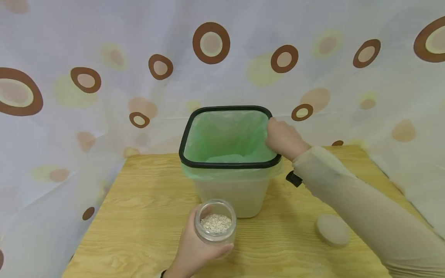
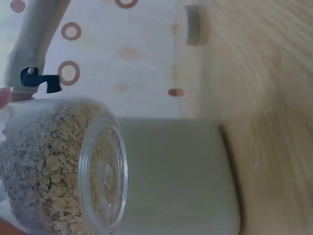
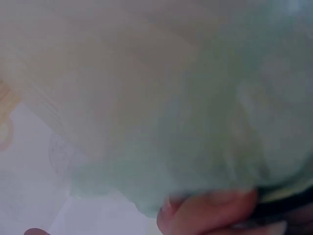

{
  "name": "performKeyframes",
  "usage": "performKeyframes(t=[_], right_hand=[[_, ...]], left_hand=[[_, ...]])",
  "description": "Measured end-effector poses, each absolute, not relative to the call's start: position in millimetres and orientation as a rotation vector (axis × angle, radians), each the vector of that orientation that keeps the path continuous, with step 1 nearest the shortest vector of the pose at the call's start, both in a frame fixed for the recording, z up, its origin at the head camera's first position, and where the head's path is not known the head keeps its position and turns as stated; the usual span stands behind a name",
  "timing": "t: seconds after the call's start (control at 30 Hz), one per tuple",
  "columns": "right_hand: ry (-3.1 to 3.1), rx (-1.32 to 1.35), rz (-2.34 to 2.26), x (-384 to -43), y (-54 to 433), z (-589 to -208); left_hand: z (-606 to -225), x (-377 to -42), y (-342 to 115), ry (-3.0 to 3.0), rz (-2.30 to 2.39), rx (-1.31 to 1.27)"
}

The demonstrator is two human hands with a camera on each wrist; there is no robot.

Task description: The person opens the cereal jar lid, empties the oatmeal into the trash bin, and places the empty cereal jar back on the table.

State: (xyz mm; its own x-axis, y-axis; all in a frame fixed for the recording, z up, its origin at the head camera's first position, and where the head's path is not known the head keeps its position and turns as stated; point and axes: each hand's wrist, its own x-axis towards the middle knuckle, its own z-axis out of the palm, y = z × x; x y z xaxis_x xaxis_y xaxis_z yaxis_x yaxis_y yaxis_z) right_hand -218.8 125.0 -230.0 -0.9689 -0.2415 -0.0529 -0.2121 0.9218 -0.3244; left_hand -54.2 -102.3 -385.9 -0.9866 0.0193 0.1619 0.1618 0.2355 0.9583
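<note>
Left hand (image 1: 194, 247) holding an uncovered jar (image 1: 216, 236) while the right hand (image 1: 285, 138) is gripping a bin (image 1: 231, 193)

Flakes (image 1: 215, 223), apparently oats, are lying inside the glass jar, which the left hand is clasping from its 7 to 8 o'clock side. Its mouth is facing the head camera. Directly toward 12 o'clock from the jar, the bin is standing on the wooden table (image 1: 146, 216), with a pale green liner (image 1: 236, 135) hanging over its black rim (image 1: 229, 165). At 3 o'clock on that rim, the right hand is closing its fingers on the edge. Out at 3 o'clock from the jar, a pale round disc (image 1: 333, 230), possibly a lid, is resting on the table. A patterned sheet (image 1: 243, 23) is hanging behind everything at 12 o'clock.

By my reading, the step in hand is steadying the bin while holding the jar ready before it. Moving the jar would be calling for a firm, level hold, since nothing is covering the flakes.

Only the left wrist view is showing the jar's base, held clear of the table, and flakes banked along its side. The right wrist view, though blurred, is revealing fingertips wrapping the rim beside the liner, which the head view is hiding.
</note>
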Motion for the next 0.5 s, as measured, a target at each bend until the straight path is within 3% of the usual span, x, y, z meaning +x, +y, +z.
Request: performKeyframes(t=[0.5], right_hand=[[3.123,-0.318,-0.142,-220,113,-233]], left_hand=[[-320,-59,-167,-2.342,-1.632,-0.244]])
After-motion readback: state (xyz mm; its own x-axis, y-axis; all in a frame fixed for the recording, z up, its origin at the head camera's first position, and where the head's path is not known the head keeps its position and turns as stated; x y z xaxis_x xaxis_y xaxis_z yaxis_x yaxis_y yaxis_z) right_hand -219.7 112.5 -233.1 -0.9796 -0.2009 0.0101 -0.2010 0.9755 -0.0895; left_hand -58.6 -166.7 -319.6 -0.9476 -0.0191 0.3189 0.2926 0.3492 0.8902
